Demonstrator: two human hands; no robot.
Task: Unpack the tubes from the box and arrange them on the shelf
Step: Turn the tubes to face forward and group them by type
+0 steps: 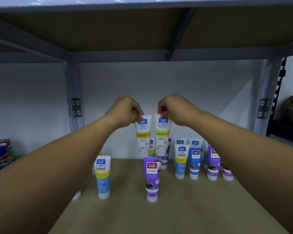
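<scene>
White-and-yellow tubes: two, hanging cap-down side by side, close together, above the back of the shelf board (184, 213).
Left hand (125, 110): fingers pinched shut on the crimped top of the left white tube (143, 135).
Right hand (174, 108): fingers pinched shut on the crimped top of the right white tube (162, 135).
Purple tube (152, 180): stands cap-down on the board, in front of and below the held pair.
Blue-and-yellow tube (103, 176): stands upright to the left, apart from the purple one.
Right cluster (195, 162): several tubes upright, close together, near the back.
Soda cans (1, 155): far left, on the neighbouring shelf bay.
</scene>
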